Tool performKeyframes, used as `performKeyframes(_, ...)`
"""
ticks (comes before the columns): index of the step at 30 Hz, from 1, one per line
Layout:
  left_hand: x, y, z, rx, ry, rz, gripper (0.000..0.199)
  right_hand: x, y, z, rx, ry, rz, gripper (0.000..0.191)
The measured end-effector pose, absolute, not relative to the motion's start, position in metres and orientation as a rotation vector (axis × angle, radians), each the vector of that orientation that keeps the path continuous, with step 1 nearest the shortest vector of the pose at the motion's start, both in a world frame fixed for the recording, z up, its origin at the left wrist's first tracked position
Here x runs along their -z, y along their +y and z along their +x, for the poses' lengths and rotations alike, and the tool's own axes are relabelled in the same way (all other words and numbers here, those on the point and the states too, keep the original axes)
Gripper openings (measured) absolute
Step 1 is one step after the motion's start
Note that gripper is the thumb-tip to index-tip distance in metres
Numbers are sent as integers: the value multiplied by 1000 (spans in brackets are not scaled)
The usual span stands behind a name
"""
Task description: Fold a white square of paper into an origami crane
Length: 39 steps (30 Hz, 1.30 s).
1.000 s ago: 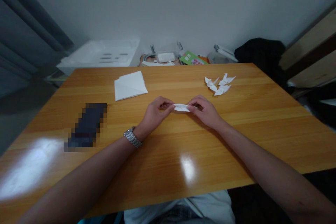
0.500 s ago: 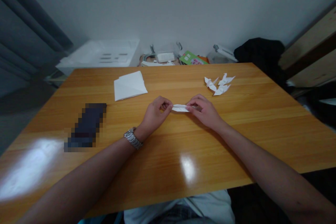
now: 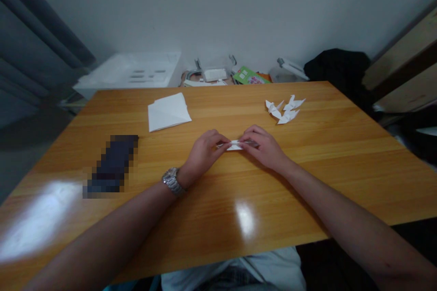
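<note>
Fingers on the left hand and the right hand pinch a little strip of folded white paper. Each thumb presses against the other fingers, with the paper caught between them. It sits in the gap between the two hands, just past the middle of the brown table. Its long side runs from left to right, from one hand to the other. So it is to the right of the left fingers and to the left of the right ones. Neither hand is nearer, because both touch it. Fingers hide the ends, and I cannot tell if the paper rests on the wood or is held up a bit.

Farther away, past the left hand, is a pile of flat white sheets. Past the right hand, three folded paper birds are close together. On the left is a dark thing, too blurry to name. A shiny watch is on the left wrist.
</note>
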<state>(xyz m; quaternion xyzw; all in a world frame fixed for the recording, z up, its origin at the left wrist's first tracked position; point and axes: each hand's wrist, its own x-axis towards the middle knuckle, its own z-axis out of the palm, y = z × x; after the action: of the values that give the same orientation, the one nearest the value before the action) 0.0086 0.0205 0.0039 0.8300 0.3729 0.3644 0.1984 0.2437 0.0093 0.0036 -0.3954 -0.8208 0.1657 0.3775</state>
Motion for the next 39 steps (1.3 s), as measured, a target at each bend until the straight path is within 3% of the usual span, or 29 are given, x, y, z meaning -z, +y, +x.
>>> performKeyframes(10,-7,21,6,-1015,1061,2231,8,-2,12,250,-416,-2052,-1026,11)
performKeyframes(19,-6,19,10,-945,990,2519,16,-4,9,243,-438,-2069,-1035,10)
performKeyframes(39,-5,23,5,-932,1067,2345,14,1,16,254,-485,-2013,-1077,10)
